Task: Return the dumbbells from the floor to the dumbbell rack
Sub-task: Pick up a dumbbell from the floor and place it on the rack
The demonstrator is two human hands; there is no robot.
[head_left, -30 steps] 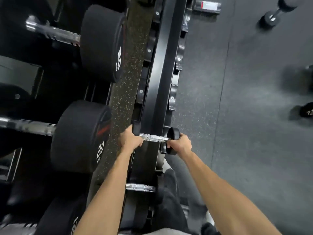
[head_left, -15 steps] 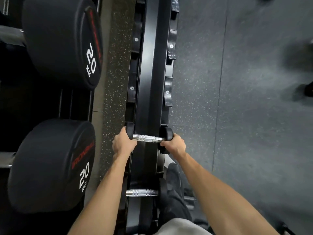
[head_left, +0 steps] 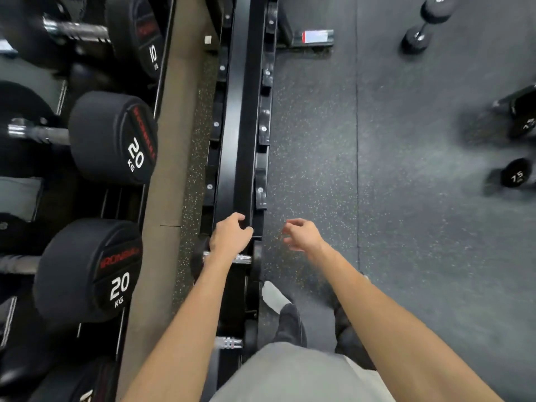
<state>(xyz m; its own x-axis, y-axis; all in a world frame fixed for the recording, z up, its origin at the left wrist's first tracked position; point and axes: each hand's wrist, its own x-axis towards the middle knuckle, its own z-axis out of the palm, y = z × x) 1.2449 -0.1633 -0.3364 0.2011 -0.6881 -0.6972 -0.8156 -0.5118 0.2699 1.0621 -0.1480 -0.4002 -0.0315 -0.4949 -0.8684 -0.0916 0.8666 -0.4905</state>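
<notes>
A long black dumbbell rack (head_left: 242, 120) runs up the middle of the view. A small dumbbell with a chrome handle (head_left: 243, 259) rests across its saddles, partly under my left wrist. A second small dumbbell (head_left: 229, 342) sits on the rack nearer to me. My left hand (head_left: 230, 235) hovers over the rack just beyond the first dumbbell, fingers loosely curled, holding nothing. My right hand (head_left: 301, 233) is off the rack over the floor, fingers spread and blurred. More dumbbells lie on the floor: one at the top right (head_left: 426, 24) and one marked 7.5 (head_left: 514, 176) at the right edge.
A second rack on the left holds large 20 kg dumbbells (head_left: 116, 140) (head_left: 92, 274) and a 10 kg one (head_left: 136, 33). A blurred dumbbell (head_left: 519, 114) lies by the right edge. My dark shoes (head_left: 290, 323) stand on the speckled rubber floor (head_left: 406, 256) beside the rack's base.
Both hands have let go of the small dumbbell, which now rests on the rack. My right hand has swung out to the right, and my view has lifted toward the floor.
</notes>
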